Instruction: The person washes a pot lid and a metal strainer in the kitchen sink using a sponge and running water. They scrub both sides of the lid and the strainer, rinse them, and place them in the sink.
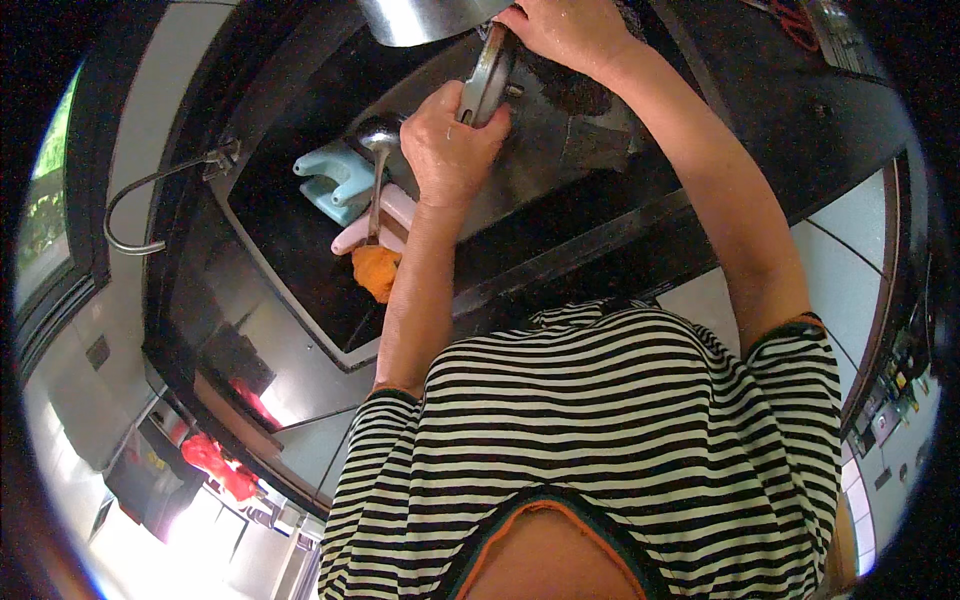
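My left hand (pixel 447 140) is wrapped round a long metal handle (pixel 488 75) with a slot at its end. The handle slants up to a shiny metal pot (pixel 425 22), cut off by the upper edge. My right hand (pixel 570 35) is closed where the handle meets the pot, its fingertips touching there; what it may hold is hidden. To the left of my left hand lies a metal ladle (pixel 376 190). Its lower end meets a crumpled orange cloth or sponge (pixel 376 272). Beside it are a light blue plastic piece (pixel 340 178) with rounded prongs and a similar pink piece (pixel 352 236).
My hands work over a dark sink or counter recess with a pale rim (pixel 275 275). A curved metal faucet (pixel 125 215) juts out at the left. Dark scrubber-like things (pixel 585 95) lie beneath my right forearm. Reddish items (pixel 795 22) sit at the far right.
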`<state>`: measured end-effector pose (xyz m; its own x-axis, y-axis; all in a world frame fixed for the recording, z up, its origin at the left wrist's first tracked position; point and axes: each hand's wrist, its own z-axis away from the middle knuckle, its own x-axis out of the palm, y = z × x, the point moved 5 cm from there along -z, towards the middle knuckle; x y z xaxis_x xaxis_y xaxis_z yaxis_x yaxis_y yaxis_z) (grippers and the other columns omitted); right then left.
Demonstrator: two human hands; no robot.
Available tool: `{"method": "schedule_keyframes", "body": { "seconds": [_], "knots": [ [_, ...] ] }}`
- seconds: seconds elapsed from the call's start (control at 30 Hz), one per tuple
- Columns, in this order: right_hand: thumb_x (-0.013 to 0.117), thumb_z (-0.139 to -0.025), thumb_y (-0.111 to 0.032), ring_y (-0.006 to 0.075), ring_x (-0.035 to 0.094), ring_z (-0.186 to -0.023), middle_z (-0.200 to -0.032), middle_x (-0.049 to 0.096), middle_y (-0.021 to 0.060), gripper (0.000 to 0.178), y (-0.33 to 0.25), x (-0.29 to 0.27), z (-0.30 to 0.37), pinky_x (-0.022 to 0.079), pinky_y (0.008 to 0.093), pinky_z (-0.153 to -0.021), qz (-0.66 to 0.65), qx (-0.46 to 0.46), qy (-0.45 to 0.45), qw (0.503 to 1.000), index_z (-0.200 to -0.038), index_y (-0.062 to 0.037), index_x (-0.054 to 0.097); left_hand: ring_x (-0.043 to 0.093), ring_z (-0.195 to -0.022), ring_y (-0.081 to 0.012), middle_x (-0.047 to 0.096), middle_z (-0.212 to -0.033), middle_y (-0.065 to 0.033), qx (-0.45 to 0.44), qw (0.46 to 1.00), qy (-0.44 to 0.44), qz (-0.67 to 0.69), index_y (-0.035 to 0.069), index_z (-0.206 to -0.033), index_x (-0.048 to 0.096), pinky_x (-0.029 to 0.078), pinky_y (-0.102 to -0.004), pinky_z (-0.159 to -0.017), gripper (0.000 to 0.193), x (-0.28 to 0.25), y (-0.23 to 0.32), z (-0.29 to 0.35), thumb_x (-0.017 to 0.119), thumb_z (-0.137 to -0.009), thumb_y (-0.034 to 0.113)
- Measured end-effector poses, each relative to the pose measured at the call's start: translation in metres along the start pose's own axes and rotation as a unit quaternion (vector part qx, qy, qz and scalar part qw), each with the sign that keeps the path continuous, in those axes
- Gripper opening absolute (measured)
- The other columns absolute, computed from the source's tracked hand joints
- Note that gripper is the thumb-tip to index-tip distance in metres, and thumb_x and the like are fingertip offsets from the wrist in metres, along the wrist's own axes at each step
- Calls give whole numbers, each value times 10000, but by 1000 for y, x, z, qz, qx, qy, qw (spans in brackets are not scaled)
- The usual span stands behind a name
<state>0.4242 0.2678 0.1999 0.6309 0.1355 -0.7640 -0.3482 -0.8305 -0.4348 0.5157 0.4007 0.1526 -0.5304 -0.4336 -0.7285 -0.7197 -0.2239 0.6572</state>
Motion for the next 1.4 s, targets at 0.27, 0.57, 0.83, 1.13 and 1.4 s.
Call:
{"method": "schedule_keyframes", "body": {
  "seconds": [0.27,0.57,0.83,1.13,1.4],
  "knots": [
    [690,-751,-143,269,611,-631,-787,561,71,90,-7,6,12,494,347,-530,-78,-33,25,996,-759,-62,649,577,-631,-370,582,-683,-154,-17,1000,-3,8,28,-689,524,477,-408,-587,284,1,-9,-5,744,-596,181],
    [682,-751,-99,257,612,-640,-791,556,60,47,-12,7,13,492,346,-540,-94,-70,25,993,-765,-72,646,568,-618,-362,591,-666,-153,-48,999,-24,3,35,-707,572,467,-406,-591,292,-1,-17,-6,765,-586,217],
    [716,-723,-89,253,616,-643,-811,562,62,101,-24,8,22,496,353,-542,-116,-76,16,990,-794,-68,646,558,-594,-344,577,-639,-158,-35,999,-34,22,33,-713,594,462,-395,-593,308,-2,-22,-8,771,-586,252],
    [692,-746,-96,262,614,-653,-805,548,53,71,-24,14,24,493,354,-541,-104,-77,1,992,-793,-84,639,561,-599,-342,586,-639,-160,-50,996,-59,43,28,-721,603,464,-395,-602,318,4,-33,-10,763,-597,274],
    [682,-742,-95,248,614,-649,-811,558,49,73,-26,13,23,500,338,-541,-97,-98,-28,990,-799,-78,640,575,-588,-164,647,-690,-88,-19,996,-78,-36,39,-826,663,491,-315,-614,330,7,-32,-13,791,-628,269]
  ]
}}
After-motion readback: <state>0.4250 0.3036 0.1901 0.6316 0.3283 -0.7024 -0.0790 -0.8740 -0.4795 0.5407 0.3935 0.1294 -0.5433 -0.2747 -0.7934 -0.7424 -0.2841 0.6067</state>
